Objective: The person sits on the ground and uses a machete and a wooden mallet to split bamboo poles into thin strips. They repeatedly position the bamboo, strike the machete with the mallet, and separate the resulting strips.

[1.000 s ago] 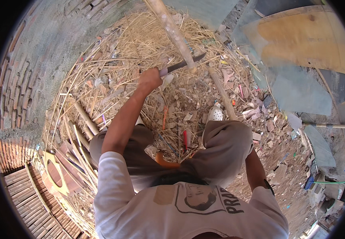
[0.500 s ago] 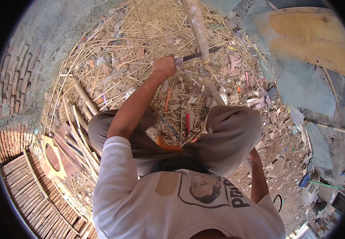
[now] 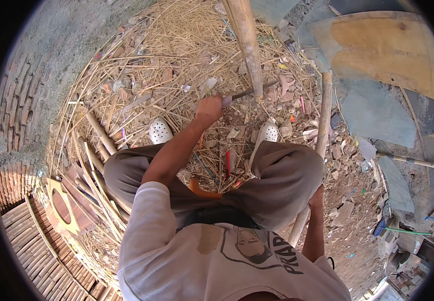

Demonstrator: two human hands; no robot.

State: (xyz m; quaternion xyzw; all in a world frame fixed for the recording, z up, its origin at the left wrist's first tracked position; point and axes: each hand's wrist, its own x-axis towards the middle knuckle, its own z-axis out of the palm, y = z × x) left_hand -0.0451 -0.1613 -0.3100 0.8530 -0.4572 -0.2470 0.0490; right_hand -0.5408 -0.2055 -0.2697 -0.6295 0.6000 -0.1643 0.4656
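My left hand (image 3: 210,107) is wrapped round the pale handle of a long-bladed knife (image 3: 242,94). Its dark blade points right, crossing close to the lower end of an upright bamboo post (image 3: 247,45); I cannot tell whether they touch. Beside my right knee runs a bamboo pole (image 3: 324,113), passing behind the leg and showing again near my hip. Down there my right hand (image 3: 316,194) grips the pole, its fingers partly hidden by the thigh. Between my legs an orange curved piece (image 3: 203,189) shows, and a red-handled object (image 3: 228,164) lies on the ground.
White clogs (image 3: 160,131) are on my feet. Straw and rubble (image 3: 177,60) cover the ground. Bamboo lengths (image 3: 100,131) and a board with an oval hole (image 3: 63,204) lie at left, near a brick wall (image 3: 21,100). Flat sheets (image 3: 377,108) lie at right.
The bamboo pole has swung from between my legs out to the right of my right knee. My left hand and the knife have dropped slightly nearer; both clogs show more fully.
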